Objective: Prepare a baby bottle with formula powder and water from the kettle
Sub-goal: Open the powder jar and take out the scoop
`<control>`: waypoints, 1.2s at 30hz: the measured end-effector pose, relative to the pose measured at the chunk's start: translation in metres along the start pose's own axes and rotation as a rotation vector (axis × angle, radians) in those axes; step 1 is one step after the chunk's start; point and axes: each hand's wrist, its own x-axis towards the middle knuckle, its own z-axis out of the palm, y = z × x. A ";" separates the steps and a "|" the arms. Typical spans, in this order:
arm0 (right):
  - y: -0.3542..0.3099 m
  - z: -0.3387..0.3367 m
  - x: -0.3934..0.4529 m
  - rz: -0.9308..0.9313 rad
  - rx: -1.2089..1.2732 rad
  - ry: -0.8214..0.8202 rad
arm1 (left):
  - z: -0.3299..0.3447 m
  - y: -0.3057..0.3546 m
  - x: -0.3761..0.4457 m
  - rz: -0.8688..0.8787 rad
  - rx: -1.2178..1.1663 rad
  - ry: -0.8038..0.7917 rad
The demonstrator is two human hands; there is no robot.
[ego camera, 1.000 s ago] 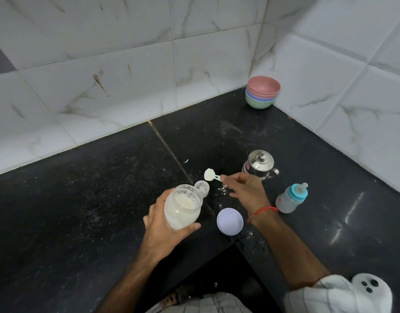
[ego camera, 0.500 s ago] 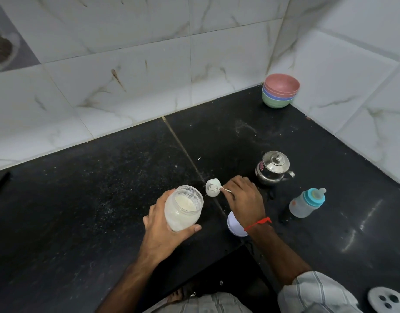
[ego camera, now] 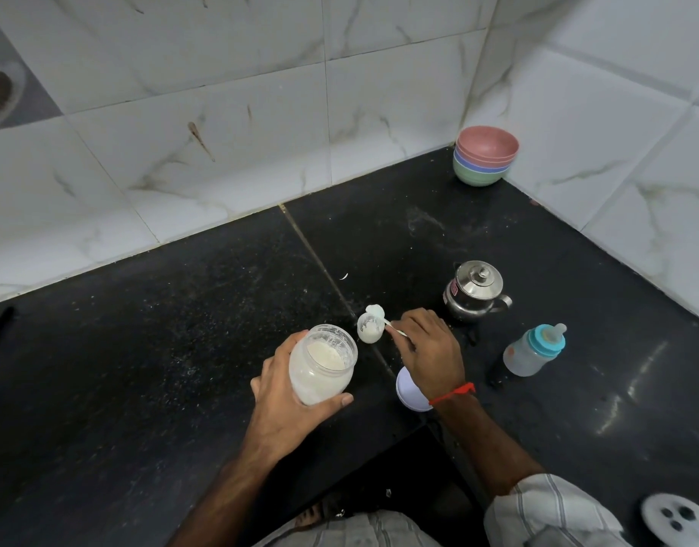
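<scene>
My left hand [ego camera: 288, 408] grips an open clear jar of white formula powder [ego camera: 320, 363], tilted above the black counter [ego camera: 162, 349]. My right hand [ego camera: 429, 353] pinches the handle of a small white scoop [ego camera: 375, 311]. The scoop's bowl sits at the mouth of a small open clear bottle [ego camera: 369, 331] that stands on the counter with some powder inside. A steel kettle [ego camera: 476, 290] with its lid on stands just behind my right hand. A capped baby bottle with a teal collar [ego camera: 535, 351] stands to the right.
The jar's round pale lid [ego camera: 409, 390] lies on the counter, half hidden under my right wrist. Stacked coloured bowls [ego camera: 486, 155] fill the far corner. Tiled walls [ego camera: 221, 132] close the back and right. Powder specks dot the counter.
My right hand brought the scoop down and left to the mouth of the small open bottle. My left hand kept the jar in about the same place.
</scene>
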 end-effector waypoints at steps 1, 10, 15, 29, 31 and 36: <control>0.000 0.000 0.000 -0.002 0.003 -0.004 | 0.000 0.000 0.000 0.001 -0.002 -0.003; -0.002 -0.001 -0.001 -0.002 0.034 0.002 | 0.004 -0.002 -0.001 0.003 0.006 -0.019; -0.003 0.001 -0.001 0.025 0.027 -0.068 | 0.005 -0.002 -0.002 0.018 -0.001 -0.024; -0.046 -0.057 0.034 0.961 0.871 -0.339 | 0.025 -0.016 0.007 -0.031 0.010 -0.045; -0.052 -0.061 0.033 0.849 0.801 -0.535 | 0.028 -0.019 0.011 -0.029 0.028 -0.053; -0.061 -0.042 0.028 0.885 0.655 -0.576 | 0.034 -0.017 0.020 0.014 0.043 -0.066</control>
